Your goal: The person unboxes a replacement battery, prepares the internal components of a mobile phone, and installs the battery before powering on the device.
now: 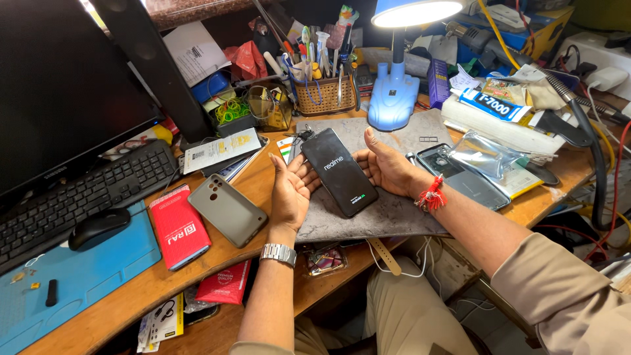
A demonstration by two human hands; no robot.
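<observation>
A black smartphone (339,171) with a lit screen lies face up on a grey work mat (394,213). My left hand (290,187) rests palm up just left of it, fingers apart, its fingertips close to the phone's left edge. A metal watch sits on that wrist. On the phone's other side my right hand (386,167) is also palm up and open, thumb raised, with a red thread band on the wrist. Neither hand grips the phone.
A grey phone case (227,210), a red box (179,227), keyboard (85,190) and mouse (98,227) lie left. A blue desk lamp (394,92) and tool basket (325,92) stand behind. Phone parts (460,174) and cables crowd the right.
</observation>
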